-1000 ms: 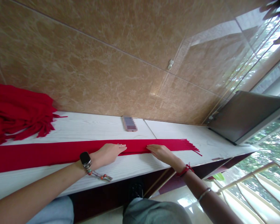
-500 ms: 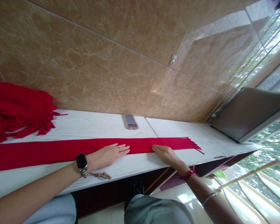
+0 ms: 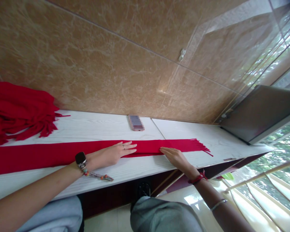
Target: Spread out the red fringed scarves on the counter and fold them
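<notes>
Your left hand (image 3: 111, 154) lies on the red fringed scarf (image 3: 50, 156), its fingers slightly spread. Your right hand (image 3: 176, 157) touches the scarf near its front edge, fingers pressed together; its thumb is hidden, so I can't tell whether it pinches. The scarf stretches along the white wood-grain counter (image 3: 101, 124), in front of a smartphone (image 3: 136, 123).

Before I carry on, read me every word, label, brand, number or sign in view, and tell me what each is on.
No readable text anywhere in view.
Phone by the wall: pixelated, nothing can be read.
Watch on the left wrist: face looks dark, no digits legible.
Laid-out red scarf: no lettering or label visible.
Heaped red cloth: none visible either.
</notes>
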`<state>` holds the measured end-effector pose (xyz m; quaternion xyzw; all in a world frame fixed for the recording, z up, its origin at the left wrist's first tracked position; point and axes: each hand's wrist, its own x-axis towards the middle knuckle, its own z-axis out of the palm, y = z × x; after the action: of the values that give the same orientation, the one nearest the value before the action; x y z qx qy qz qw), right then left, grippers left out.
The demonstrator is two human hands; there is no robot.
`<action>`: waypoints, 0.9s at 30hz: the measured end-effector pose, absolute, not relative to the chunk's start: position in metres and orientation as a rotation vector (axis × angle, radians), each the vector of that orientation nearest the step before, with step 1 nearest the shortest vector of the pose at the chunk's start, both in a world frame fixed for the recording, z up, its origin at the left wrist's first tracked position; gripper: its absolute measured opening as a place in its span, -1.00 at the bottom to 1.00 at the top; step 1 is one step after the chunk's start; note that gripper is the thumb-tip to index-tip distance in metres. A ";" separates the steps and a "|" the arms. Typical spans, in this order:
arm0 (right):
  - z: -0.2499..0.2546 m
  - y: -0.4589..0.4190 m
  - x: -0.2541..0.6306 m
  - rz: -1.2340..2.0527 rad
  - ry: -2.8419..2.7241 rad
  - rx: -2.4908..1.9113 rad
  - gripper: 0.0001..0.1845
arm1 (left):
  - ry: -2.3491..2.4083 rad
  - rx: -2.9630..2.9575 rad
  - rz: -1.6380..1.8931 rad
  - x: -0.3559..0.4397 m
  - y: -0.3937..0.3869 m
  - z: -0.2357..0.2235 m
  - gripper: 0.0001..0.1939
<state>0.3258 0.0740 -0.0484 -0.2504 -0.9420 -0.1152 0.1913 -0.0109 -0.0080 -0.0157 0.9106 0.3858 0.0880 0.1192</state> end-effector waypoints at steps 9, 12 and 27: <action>-0.040 0.070 0.327 -0.140 -2.694 -0.775 -0.60 | 1.125 2.602 0.104 -0.004 -0.019 -0.007 -0.56; -0.032 0.066 0.309 -0.054 -2.633 -0.818 -0.60 | 1.114 2.587 0.096 -0.004 -0.017 -0.005 -0.58; -0.049 0.073 0.218 -0.036 -2.762 -1.088 -0.45 | 1.405 2.797 0.081 -0.010 -0.010 -0.023 -0.51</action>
<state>0.2183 0.0731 -0.0485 -0.3651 -0.9269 -0.0122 0.0862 -0.0099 -0.0104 -0.0225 0.8933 0.4488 0.0259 0.0052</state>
